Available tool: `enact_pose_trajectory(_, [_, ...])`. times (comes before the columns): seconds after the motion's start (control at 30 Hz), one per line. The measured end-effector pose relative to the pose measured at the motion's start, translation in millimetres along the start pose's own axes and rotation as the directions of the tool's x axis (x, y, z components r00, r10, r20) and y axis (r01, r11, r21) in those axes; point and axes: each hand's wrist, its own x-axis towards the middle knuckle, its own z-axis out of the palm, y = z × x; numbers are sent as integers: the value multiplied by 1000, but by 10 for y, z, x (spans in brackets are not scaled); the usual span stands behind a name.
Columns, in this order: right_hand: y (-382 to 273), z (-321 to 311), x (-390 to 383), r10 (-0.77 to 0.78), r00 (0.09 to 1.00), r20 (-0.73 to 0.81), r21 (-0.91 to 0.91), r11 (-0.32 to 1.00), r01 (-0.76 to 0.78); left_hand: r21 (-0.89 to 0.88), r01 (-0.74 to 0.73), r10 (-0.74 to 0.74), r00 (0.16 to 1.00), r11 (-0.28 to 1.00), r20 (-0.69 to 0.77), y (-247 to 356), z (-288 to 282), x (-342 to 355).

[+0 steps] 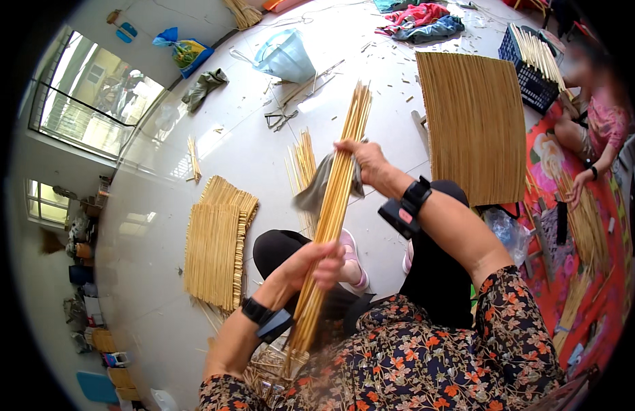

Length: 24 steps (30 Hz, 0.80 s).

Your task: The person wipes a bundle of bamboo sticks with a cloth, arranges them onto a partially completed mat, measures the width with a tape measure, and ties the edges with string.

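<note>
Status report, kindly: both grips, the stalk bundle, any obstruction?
Left grip low on stalk bundle, right grip higher. Bundle slanted, upper end leaning right. Grey cloth behind bundle near right grip, possibly obstructing.

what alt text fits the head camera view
A person's left hand and right hand hold a long bundle of yellow sticks, a grey cloth by the right. Around them: ribbed tan pieces, a larger ribbed panel and a co-worker at far right.

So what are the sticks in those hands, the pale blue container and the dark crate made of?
Sticks: probably dried plant stalks or split bamboo, seemingly unpainted; they're thin, straight and straw-yellow.
Pale blue container: likely plastic, smooth and slightly glossy, given its even, light-catching surface.
Dark crate: probably moulded plastic, given its gridded walls; finish unclear.
</note>
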Motion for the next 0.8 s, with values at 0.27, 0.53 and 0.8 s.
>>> enact_pose_trajectory(0.27, [-419, -689, 701, -426, 862, -274, 30, 892, 451, 295, 113, 6, 926, 949, -377, -626, 227, -1186])
enact_pose_trajectory(0.53, [-24, 58, -182, 62, 888, 456, -326, 940, 102, 551, -449, 685, 636, 703, -355, 50, 356, -819])
enact_pose_trajectory(0.8, [132, 428, -584, -61, 819, 570, -547, 716, 434, 891, -292, 900, 370, 348, -230, 160, 339, 589])
